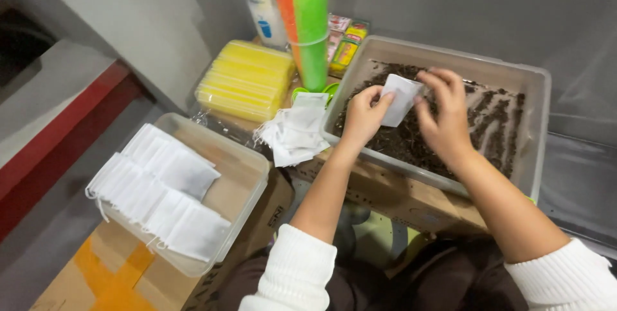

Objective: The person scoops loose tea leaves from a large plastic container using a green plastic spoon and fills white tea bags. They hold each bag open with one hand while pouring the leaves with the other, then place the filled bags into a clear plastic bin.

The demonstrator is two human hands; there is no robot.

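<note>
Where tea lies: both hands (405, 115) w/ bag (400, 99)

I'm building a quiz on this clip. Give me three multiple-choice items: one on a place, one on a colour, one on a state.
1. Where does the small white paper pouch sit?
A. Above the grey plastic tub of dark loose leaves
B. Under the cardboard box
C. On the floor

2. What colour is the stack of ridged plastic packs?
A. Blue
B. Yellow
C. Black

3. How is the pouch held?
A. Lying loose
B. Pinched by the left hand and right hand
C. Taped shut

Answers: 1 A, the leaves lie right beneath it; 2 B, the packs are bright yellow; 3 B, the fingers of both hands grip its edges.
</note>
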